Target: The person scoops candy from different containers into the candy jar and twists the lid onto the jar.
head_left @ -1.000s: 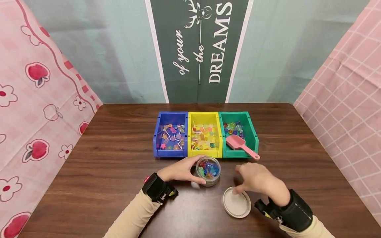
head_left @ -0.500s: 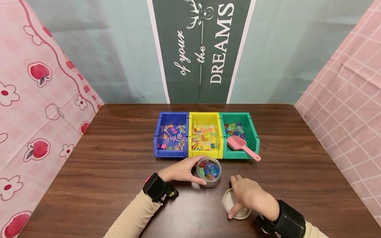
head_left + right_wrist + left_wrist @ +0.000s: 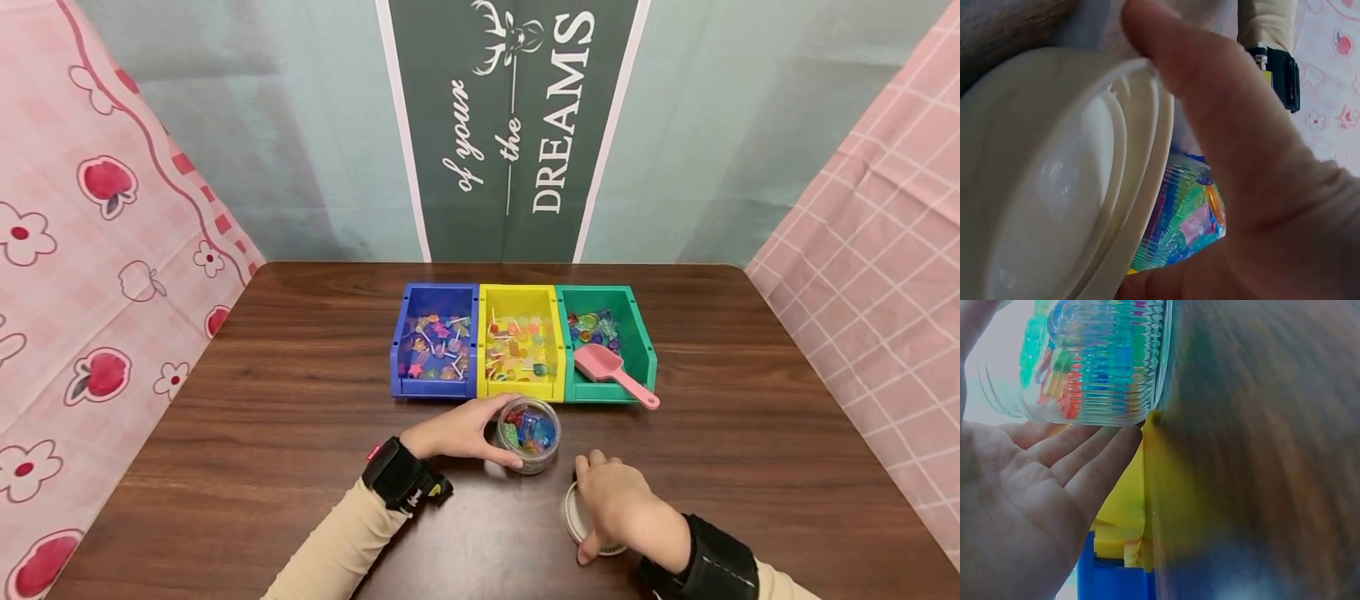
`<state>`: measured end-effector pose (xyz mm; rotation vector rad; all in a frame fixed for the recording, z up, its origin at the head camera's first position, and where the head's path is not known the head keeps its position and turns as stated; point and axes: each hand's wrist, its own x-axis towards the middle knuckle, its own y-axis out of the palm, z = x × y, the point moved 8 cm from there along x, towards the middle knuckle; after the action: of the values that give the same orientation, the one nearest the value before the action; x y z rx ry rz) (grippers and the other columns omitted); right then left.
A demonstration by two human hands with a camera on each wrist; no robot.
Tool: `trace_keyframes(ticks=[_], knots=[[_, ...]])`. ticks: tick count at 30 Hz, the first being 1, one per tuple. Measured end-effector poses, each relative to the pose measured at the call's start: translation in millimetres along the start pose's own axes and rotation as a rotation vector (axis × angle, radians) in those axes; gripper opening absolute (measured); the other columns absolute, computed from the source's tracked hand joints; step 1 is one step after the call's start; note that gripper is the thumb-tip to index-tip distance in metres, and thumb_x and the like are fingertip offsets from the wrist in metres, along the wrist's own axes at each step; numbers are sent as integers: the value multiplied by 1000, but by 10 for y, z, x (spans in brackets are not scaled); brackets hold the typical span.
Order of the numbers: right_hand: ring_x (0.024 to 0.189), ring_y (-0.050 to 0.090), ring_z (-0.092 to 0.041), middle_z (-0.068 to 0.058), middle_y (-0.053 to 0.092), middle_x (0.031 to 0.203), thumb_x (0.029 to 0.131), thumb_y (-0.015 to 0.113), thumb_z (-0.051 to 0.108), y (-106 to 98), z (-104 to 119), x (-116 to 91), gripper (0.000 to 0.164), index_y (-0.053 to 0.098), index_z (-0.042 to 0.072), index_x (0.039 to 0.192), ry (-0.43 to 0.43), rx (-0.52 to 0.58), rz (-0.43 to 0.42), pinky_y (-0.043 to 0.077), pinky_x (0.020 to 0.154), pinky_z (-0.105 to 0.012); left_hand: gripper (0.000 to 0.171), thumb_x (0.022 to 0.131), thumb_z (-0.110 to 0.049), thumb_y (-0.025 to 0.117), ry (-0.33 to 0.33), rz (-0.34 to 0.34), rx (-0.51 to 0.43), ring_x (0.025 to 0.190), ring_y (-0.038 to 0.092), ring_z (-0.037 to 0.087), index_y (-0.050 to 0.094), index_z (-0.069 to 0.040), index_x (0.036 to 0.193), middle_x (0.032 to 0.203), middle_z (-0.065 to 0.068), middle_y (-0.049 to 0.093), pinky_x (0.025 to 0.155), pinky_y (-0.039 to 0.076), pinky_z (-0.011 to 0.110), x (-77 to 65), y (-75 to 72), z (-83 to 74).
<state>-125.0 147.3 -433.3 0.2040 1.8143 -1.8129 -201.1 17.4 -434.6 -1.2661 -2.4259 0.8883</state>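
Note:
A clear ribbed jar [image 3: 534, 435] full of colourful translucent pieces stands upright on the table, in front of the yellow bin. My left hand [image 3: 467, 430] grips it from the left, thumb on the near side and fingers behind. In the left wrist view the jar [image 3: 1100, 369] rises over the palm and fingers. Right of it, my right hand [image 3: 621, 505] holds a round off-white lid [image 3: 576, 521] by its edge, mostly covering it in the head view. The right wrist view shows the lid's [image 3: 1054, 169] ringed side, with the thumb at its rim.
Behind the jar, blue [image 3: 435, 388], yellow [image 3: 521, 390] and green [image 3: 645, 358] bins stand joined in a row, holding small colourful pieces. A pink scoop [image 3: 602, 365] lies in the green bin, its handle over the front edge. Patterned cloths [image 3: 675, 133] hang around the table.
My right hand has come down and toward me onto the lid, and its fingers now span the rim. The left hand keeps its hold on the jar.

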Motion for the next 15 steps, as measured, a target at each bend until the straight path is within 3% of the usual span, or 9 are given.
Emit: trace_keyframes(ticks=[11, 15], knots=[[78, 53, -35, -20, 49, 86, 42, 89, 38, -6, 64, -24, 81, 49, -5, 97, 19, -16, -69, 56, 65, -50, 82, 76, -42, 73, -8, 1, -4, 122, 45, 10, 35, -11, 142, 136, 5, 50, 106, 42, 36, -8, -3, 8], [78, 53, -35, -20, 50, 88, 45, 89, 36, -25, 81, -36, 77, 49, -5, 97, -11, -10, -39, 56, 66, -50, 81, 77, -41, 73, 10, -3, -4, 121, 46, 12, 36, -10, 141, 135, 6, 51, 105, 43, 37, -14, -11, -27]])
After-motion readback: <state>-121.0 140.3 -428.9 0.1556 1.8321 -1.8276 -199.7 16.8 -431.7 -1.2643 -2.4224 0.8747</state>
